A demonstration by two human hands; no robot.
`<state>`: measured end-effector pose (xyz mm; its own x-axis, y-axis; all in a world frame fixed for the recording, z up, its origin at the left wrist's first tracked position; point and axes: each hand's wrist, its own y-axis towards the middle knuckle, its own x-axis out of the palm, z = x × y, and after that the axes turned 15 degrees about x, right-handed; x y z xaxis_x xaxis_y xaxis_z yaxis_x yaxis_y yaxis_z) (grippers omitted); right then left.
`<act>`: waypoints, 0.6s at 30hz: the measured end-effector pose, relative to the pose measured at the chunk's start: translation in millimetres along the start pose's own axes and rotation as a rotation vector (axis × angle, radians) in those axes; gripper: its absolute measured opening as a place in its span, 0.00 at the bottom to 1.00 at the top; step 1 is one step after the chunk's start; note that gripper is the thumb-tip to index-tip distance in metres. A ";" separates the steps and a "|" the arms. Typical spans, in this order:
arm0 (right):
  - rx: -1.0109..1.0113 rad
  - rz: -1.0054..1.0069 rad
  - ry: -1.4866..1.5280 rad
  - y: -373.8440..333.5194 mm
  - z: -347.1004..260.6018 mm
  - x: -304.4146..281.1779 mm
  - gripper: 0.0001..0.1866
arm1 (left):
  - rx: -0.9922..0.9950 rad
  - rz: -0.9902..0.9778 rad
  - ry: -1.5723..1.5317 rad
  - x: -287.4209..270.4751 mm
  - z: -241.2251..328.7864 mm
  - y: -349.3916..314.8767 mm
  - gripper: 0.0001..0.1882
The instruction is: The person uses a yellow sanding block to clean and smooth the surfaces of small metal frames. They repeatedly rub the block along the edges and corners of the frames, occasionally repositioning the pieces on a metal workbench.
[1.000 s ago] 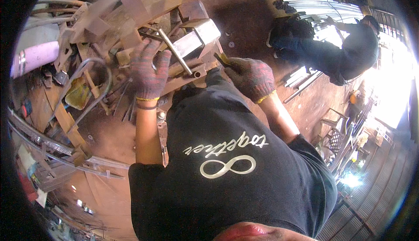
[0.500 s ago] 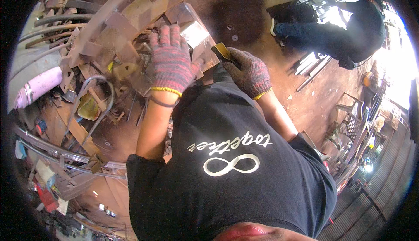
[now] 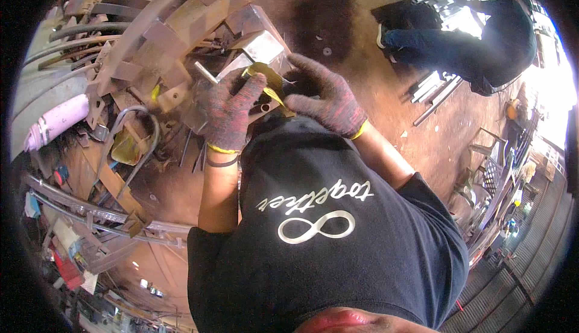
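In a striped knit glove, my left hand (image 3: 228, 113) is closed round a thin pale metal rod (image 3: 205, 72), which sticks out past the far side of the fingers. A round tube end (image 3: 265, 108) shows beside that hand; I cannot tell whether it belongs to the same rod. Its raised thumb touches a bent, dark and yellowish sheet (image 3: 265, 75), which looks like sandpaper. My right hand (image 3: 329, 98), gloved alike, grips the sheet from the other side between thumb and fingers. Both hands are close together in front of my dark shirt, and part of the sheet is hidden.
Just beyond the hands lies a shiny square metal block (image 3: 263, 45) among rusty steel pieces. A curved steel frame (image 3: 145, 50) runs along the left, near a bent metal loop (image 3: 154, 122) and a pink roll (image 3: 58, 120). A co-worker (image 3: 470, 43) bends over metal tubes at far right.
My left hand has risen off the metal pieces and now holds the rod. My right hand has moved left, bringing the folded sheet against the left hand, where it is more spread out.
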<state>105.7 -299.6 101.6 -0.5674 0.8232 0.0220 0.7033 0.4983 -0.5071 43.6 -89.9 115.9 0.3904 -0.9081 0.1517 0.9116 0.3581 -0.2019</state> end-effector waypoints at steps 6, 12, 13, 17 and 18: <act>0.035 0.132 -0.079 0.4 -5.2 1.2 0.41 | 0.085 0.094 -0.001 -10.5 -17.7 -2.3 0.17; 0.021 0.104 -0.235 5.4 -3.1 6.9 0.31 | 0.240 0.032 0.223 -27.8 -41.0 6.3 0.17; 0.034 0.076 -0.180 7.3 -2.5 6.5 0.29 | 0.221 0.014 0.190 -31.0 -44.3 7.2 0.18; 0.141 0.069 -0.196 11.7 -9.2 3.4 0.20 | 0.115 -0.028 -0.051 -36.3 -45.0 7.0 0.17; 0.156 0.067 -0.159 13.2 -6.5 2.7 0.19 | 0.082 -0.035 -0.138 -36.6 -43.7 7.1 0.17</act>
<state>116.2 -289.0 100.6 -0.5907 0.7936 -0.1458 0.6738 0.3858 -0.6302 30.1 -63.6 66.7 0.3669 -0.8840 0.2898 0.9303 0.3483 -0.1152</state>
